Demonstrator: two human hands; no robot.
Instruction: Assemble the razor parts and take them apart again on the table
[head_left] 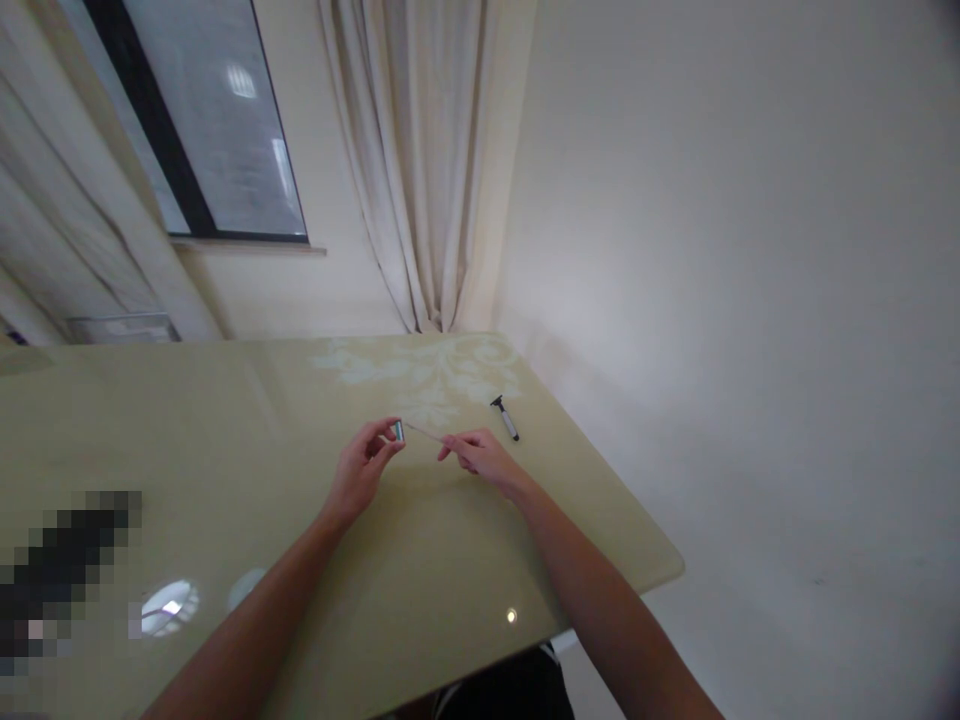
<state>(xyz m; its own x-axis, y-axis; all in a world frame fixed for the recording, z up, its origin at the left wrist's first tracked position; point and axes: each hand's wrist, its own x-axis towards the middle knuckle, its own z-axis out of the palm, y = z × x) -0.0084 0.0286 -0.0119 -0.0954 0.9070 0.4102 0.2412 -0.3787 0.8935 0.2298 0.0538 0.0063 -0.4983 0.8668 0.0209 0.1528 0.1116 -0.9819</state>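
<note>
With our left hand (364,462) we pinch a small blue-and-pale piece (399,431) on edge between thumb and fingertips. Our right hand (481,455) grasps a thin stick (425,432), which points across to the piece; whether the tip touches it we cannot tell. Both hands seem to hover just above the counter (427,560). To work well, we should steady the left pinch at the piece's rim, fingertips clear of the face the stick meets. We do best guiding the stick lightly from the right fingers, since something so slender probably bends under a hard push. Resting both wrists would likely cut any wobble. The razor-like tool (508,422) lies just beyond the right hand, safely out of its way.
</note>
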